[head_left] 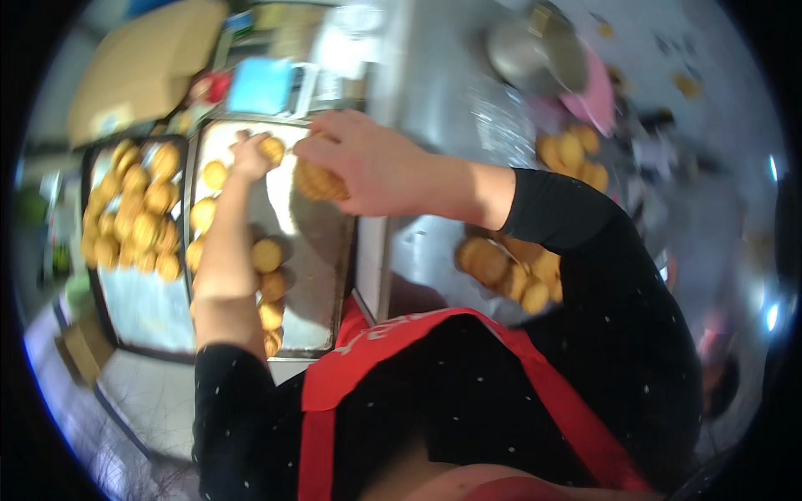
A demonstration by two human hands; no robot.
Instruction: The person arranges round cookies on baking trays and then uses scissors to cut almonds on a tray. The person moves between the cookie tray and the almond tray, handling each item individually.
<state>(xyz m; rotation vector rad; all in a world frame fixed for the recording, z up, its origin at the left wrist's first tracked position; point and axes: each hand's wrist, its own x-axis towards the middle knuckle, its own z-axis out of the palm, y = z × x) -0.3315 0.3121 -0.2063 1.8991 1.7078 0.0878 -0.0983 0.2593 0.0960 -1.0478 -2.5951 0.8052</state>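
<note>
My right hand [368, 163] is closed round a stack of round golden cookies [317, 179], held above the right part of a metal baking tray [313, 292]. Over the far part of this tray, my left hand [248, 156] has its fingers at a single cookie [271, 150] and appears to grip it; motion blurs the fingertips. One loose cookie [215, 174] lies just left of that hand. Nearer to me, a row of cookies [267, 255] runs down the tray on the right of my left forearm, which partly covers more cookies on its other side.
A second dark-rimmed tray [150, 321] with heaped cookies [134, 213] stands at the left. On the metal table [426, 250] at right are cookie piles [510, 271], clear plastic, a metal bowl [526, 54] and something pink [593, 92]. A cardboard box [142, 67] and blue item [261, 85] stand beyond the trays.
</note>
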